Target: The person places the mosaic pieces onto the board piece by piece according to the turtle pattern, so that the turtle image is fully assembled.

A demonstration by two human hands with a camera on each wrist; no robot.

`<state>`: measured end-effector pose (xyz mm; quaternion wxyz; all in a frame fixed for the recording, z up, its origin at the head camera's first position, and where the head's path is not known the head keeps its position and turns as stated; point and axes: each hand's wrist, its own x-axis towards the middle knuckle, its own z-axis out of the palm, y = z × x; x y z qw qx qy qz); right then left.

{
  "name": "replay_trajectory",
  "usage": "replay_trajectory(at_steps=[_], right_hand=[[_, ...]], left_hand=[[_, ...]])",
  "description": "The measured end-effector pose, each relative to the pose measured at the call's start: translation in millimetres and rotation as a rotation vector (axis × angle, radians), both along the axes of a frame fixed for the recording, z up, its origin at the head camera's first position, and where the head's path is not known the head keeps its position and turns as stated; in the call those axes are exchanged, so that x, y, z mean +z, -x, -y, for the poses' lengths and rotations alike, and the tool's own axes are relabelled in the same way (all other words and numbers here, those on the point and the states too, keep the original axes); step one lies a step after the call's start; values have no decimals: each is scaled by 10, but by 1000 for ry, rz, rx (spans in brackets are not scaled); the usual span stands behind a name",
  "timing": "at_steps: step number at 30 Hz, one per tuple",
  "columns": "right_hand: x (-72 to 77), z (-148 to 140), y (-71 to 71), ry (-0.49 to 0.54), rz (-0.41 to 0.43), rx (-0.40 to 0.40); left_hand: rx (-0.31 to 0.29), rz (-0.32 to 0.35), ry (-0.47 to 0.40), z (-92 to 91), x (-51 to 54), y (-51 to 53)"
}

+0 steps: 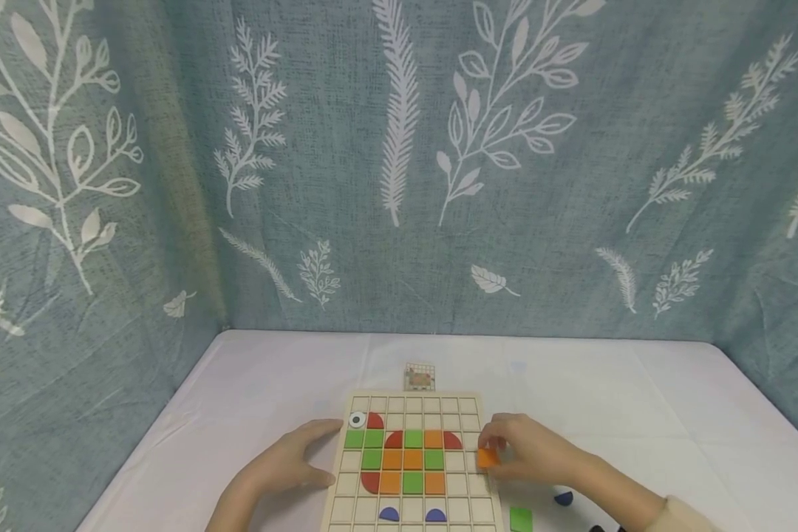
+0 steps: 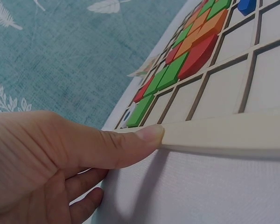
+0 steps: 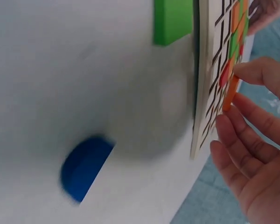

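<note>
A wooden grid board (image 1: 343, 510) lies on the table, with green, orange, red and blue tiles and an eye tile (image 1: 357, 420) in its cells. My right hand (image 1: 528, 447) pinches an orange square tile (image 1: 487, 459) between thumb and fingers, over the board's right edge. In the right wrist view the orange tile (image 3: 231, 93) is seen edge-on. At the board's left edge is my left hand (image 1: 282, 462), its thumb and fingers spread. The left wrist view shows its thumb (image 2: 149, 134) resting on the board's rim (image 2: 224, 133).
A small picture card (image 1: 420, 377) with a grid lies behind the board. To the right of the board are a loose green square tile (image 1: 522, 519) and a dark blue half-round tile (image 1: 563, 499). A leaf-patterned curtain (image 1: 346, 148) hangs behind the white-covered table (image 1: 273, 377).
</note>
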<state>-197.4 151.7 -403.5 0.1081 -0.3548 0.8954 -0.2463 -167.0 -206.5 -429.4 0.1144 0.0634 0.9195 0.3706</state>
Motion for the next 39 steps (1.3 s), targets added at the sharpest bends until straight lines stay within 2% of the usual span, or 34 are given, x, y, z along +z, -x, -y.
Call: replay_trajectory(at_steps=[9,15,19,27,39], right_hand=[[-71,249,-3,45,-48,6],[-96,340,-1,31,-113,28],[-106,374,-13,13,-117,19],[-133,387,-22,-12,-122,13],[-149,380,-1,9,-152,13]], left_hand=[[-6,-1,0,-15,-7,4],[-3,7,2,-13,-4,-1],[14,17,4,-18,13,-9],[-2,10,8,-10,7,3],[10,5,23,-24,25,-1]])
